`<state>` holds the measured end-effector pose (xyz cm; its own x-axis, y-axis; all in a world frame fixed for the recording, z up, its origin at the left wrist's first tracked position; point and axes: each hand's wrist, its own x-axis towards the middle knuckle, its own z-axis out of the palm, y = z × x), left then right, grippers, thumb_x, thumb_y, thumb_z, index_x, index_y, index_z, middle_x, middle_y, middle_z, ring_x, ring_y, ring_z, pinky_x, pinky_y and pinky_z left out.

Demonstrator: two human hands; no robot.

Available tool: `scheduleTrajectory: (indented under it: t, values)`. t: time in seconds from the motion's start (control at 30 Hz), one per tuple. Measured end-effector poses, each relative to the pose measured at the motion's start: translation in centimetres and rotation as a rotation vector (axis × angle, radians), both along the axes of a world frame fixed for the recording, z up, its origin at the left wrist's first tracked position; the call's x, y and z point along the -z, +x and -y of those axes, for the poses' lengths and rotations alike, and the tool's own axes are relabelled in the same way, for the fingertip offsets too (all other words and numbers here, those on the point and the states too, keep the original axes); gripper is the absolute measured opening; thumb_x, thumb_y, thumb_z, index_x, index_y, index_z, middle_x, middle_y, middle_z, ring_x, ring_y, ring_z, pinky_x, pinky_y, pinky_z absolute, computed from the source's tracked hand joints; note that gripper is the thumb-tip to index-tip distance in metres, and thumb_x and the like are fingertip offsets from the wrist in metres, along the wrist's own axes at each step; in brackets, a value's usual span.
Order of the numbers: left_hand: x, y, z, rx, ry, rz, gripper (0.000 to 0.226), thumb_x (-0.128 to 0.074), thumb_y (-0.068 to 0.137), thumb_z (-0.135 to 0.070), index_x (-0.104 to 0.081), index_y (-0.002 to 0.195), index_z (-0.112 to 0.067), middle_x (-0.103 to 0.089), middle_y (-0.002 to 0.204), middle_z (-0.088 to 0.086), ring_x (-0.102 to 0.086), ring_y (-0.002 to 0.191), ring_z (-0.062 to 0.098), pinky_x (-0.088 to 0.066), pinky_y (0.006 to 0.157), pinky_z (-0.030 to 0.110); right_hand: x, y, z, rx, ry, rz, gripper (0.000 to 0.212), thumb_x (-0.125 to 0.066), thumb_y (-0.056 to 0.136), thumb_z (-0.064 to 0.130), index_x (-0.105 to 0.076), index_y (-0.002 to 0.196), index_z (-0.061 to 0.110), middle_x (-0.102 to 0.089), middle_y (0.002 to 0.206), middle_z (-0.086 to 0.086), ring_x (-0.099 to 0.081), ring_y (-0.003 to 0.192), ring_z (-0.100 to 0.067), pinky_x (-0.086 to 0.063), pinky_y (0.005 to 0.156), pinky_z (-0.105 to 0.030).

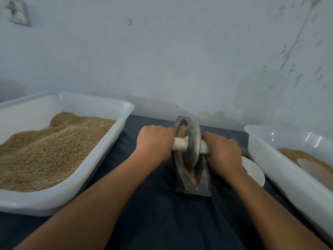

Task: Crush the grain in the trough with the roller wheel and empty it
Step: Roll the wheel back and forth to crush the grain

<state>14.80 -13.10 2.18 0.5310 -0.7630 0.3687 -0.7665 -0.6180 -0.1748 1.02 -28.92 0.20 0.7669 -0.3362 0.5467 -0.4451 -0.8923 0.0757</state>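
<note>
Both my hands — left hand (pixel 155 142), right hand (pixel 223 152) — clench the axle (pixel 178 143) either side of the roller wheel (pixel 193 143), balancing pressure onto grain (pixel 182 132) in the trough (pixel 204 179).

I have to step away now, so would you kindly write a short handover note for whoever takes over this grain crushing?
Left hand grips the roller's left handle; right hand grips the right one.
Roller wheel stands upright in the trough, about mid-length, on the dark cloth.
Grain in the trough still looks mostly whole.
Left tub holds plenty of grain; right tub holds a little.
Left: finish crushing, then empty the trough, probably into the right tub.
</note>
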Motion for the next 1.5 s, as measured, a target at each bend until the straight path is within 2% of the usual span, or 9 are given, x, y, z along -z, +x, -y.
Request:
scheduleTrajectory:
  t: [0.2, 0.4, 0.53, 0.83, 1.2, 1.5]
  values:
    - [0.1, 0.1, 0.1, 0.001, -0.002, 0.007, 0.034, -0.068, 0.08, -0.034, -0.052, 0.108, -0.024, -0.051, 0.081, -0.003, -0.049, 0.07, 0.019, -0.037, 0.059, 0.034, 0.1, 0.0, -0.1, -0.001, 0.007, 0.015, 0.02, -0.064, 0.083, 0.03, -0.054, 0.1, 0.035, -0.061, 0.085, 0.01, -0.061, 0.079, -0.021, -0.03, 0.067, -0.034]
    - [0.2, 0.4, 0.3, 0.01, -0.013, 0.017, 0.031, -0.068, 0.079, -0.035, -0.053, 0.105, -0.025, -0.04, 0.07, -0.005, -0.044, 0.066, 0.017, -0.033, 0.057, 0.034, 0.1, 0.1, 0.1, 0.026, 0.015, -0.003, 0.018, -0.061, 0.086, 0.032, -0.048, 0.097, 0.039, -0.057, 0.082, 0.011, -0.06, 0.08, -0.02, -0.031, 0.067, -0.035]
    - [0.2, 0.6, 0.5, 0.017, -0.01, 0.009, 0.033, -0.069, 0.078, -0.037, -0.054, 0.105, -0.026, -0.045, 0.074, -0.005, -0.046, 0.067, 0.017, -0.034, 0.058, 0.034, 0.1, 0.2, 0.1, 0.025, 0.016, 0.005, 0.02, -0.06, 0.087, 0.033, -0.052, 0.104, 0.038, -0.064, 0.089, 0.01, -0.062, 0.083, -0.019, -0.032, 0.068, -0.035]
    - [-0.1, 1.0, 0.9, 0.02, 0.015, 0.013, 0.026, -0.067, 0.08, -0.035, -0.056, 0.101, -0.027, -0.05, 0.077, -0.005, -0.049, 0.067, 0.018, -0.034, 0.058, 0.034, 0.2, 0.0, -0.2, 0.044, 0.019, 0.005, 0.027, -0.06, 0.087, 0.031, -0.053, 0.112, 0.036, -0.064, 0.095, 0.009, -0.062, 0.086, -0.021, -0.032, 0.067, -0.035]
    - [0.0, 1.5, 1.1, 0.023, 0.009, 0.021, 0.024, -0.065, 0.081, -0.035, -0.056, 0.102, -0.028, -0.051, 0.077, -0.005, -0.048, 0.066, 0.018, -0.035, 0.057, 0.034, 0.4, 0.5, 0.1, 0.051, -0.013, 0.023, 0.021, -0.06, 0.087, 0.03, -0.054, 0.107, 0.034, -0.064, 0.089, 0.009, -0.062, 0.081, -0.021, -0.029, 0.065, -0.034]
    - [-0.2, 1.5, 1.5, 0.003, 0.021, -0.014, 0.024, -0.065, 0.079, -0.032, -0.044, 0.089, -0.028, -0.042, 0.067, -0.006, -0.037, 0.054, 0.013, -0.034, 0.056, 0.033, 0.3, 1.0, 1.1, 0.014, -0.019, 0.02, 0.02, -0.064, 0.087, 0.032, -0.055, 0.105, 0.034, -0.065, 0.088, 0.009, -0.063, 0.08, -0.018, -0.031, 0.066, -0.032]
